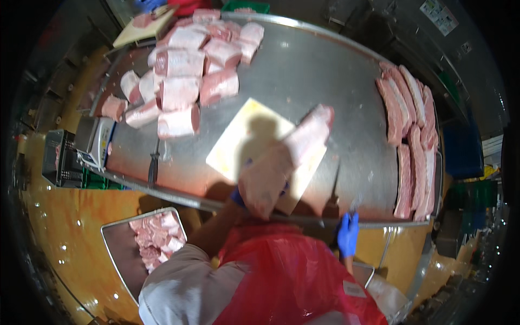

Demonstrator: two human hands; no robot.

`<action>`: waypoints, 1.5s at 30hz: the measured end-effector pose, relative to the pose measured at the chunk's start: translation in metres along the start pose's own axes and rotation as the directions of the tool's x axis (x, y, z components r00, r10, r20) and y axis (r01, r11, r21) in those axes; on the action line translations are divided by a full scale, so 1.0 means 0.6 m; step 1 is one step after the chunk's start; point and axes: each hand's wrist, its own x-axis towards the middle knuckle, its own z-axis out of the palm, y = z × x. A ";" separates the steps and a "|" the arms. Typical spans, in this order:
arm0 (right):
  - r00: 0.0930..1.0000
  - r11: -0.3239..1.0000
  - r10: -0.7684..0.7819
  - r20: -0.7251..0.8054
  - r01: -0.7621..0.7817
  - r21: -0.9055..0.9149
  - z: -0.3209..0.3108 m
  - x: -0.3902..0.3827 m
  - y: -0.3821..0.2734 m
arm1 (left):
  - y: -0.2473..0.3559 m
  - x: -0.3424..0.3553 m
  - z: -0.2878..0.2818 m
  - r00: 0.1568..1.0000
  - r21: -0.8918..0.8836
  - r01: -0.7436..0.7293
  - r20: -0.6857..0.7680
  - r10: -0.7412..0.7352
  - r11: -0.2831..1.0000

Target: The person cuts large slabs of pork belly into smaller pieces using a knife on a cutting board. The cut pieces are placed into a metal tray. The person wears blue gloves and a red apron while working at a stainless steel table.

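My left hand [237, 196], in a blue glove, is under the near end of a long pink slab of raw pork [287, 157] and lifts it; the slab hides most of the hand. The slab slants over a white cutting board [238, 143] on the steel table [314, 70]. At the table's near edge, to the right, my right hand [348, 234], also blue-gloved, is closed on the handle of a knife [336, 181]. The dark blade points away across the table, beside the board.
Thick pork cuts [187, 70] are piled at the back left, and long rib slabs [411, 124] line the right edge. A second knife [153, 165] lies left of the board, near a scale [97, 141]. A steel tray [122, 254] of meat pieces sits low on the left.
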 end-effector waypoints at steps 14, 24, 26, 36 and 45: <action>0.879 0.767 -0.340 0.335 0.465 -0.442 0.272 -0.032 -0.108 | 0.203 -0.270 -0.164 0.528 0.889 -0.041 -0.368 0.765 0.457; 0.841 0.725 -0.379 0.387 0.529 -0.440 0.368 0.011 -0.163 | 0.092 -0.074 -0.015 0.881 0.730 0.329 -0.009 0.473 -0.599; 0.822 0.702 -0.396 0.409 0.558 -0.443 0.363 0.011 -0.145 | 0.084 -0.055 -0.020 0.902 0.595 0.360 -0.025 0.431 -0.719; 0.642 0.322 -0.268 0.718 0.762 -0.561 0.355 0.070 -0.104 | 0.056 -0.014 -0.034 0.826 0.529 0.545 -0.203 0.526 -0.651; 0.716 0.658 -0.049 0.696 0.548 -0.517 0.259 0.014 -0.121 | 0.139 -0.053 -0.034 0.743 0.737 0.593 -0.346 0.573 -0.324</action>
